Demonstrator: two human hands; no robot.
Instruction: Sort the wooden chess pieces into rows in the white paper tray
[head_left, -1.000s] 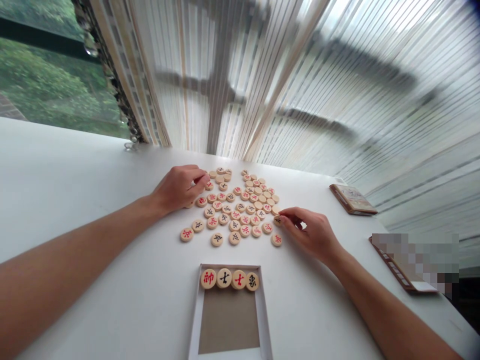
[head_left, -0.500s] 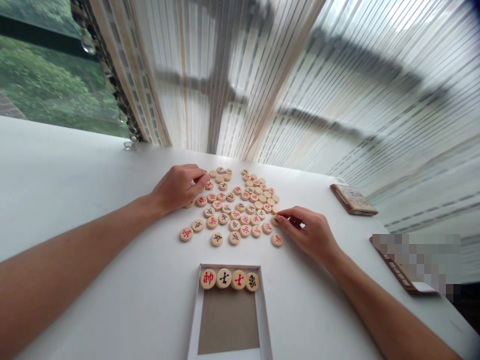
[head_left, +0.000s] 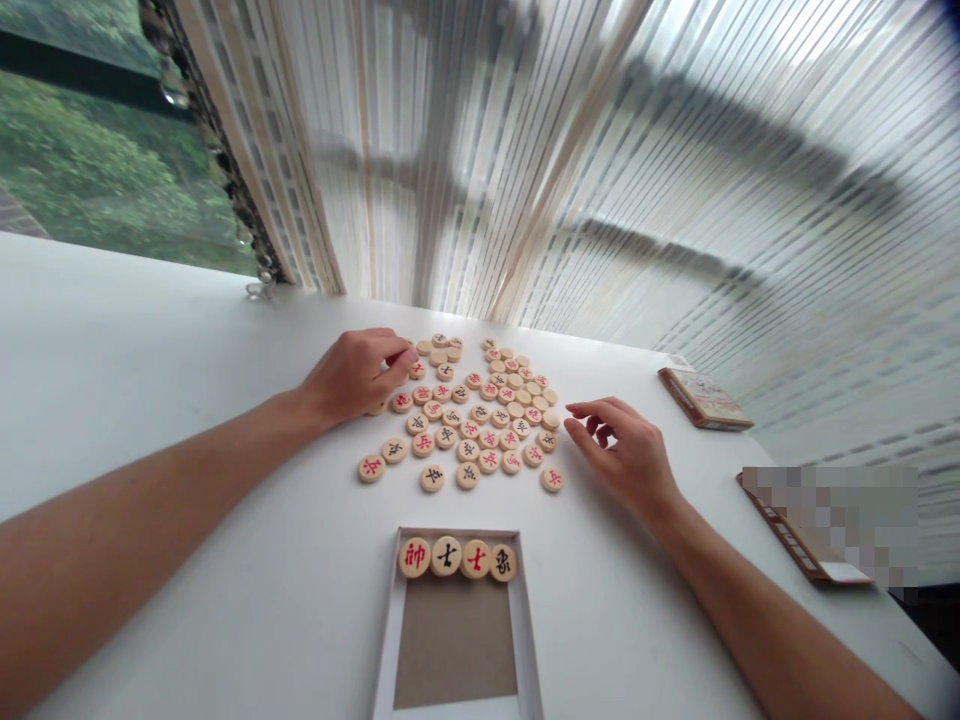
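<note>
Many round wooden xiangqi pieces (head_left: pixel 469 428) lie spread on the white table, some showing red or black characters and some blank sides. At the pile's left edge, my left hand (head_left: pixel 361 372) is closed, thumb and index finger brought together beside a red-marked piece (head_left: pixel 417 370); anything between the fingertips is hidden. Just right of the pile hovers my right hand (head_left: pixel 621 440), open and empty, its thumb and index finger apart. A black-marked piece (head_left: pixel 547 441) lies close to its fingertips. Nearer to me, a shallow white box (head_left: pixel 529 625) holds a row of several larger-looking pieces (head_left: pixel 446 556) along its far end.
A thin brown-edged box (head_left: pixel 705 398) lies on the right of the table (head_left: pixel 225 560). Nearer on that side is another flat brown-edged item (head_left: pixel 787 545), partly blurred out. String curtains (head_left: pixel 465 150) hang behind the table's far edge, with a window at the left.
My right hand has let go of the black-marked piece at the pile's right edge and drawn back slightly to the right, its fingers parting. My left hand has stayed in place.
</note>
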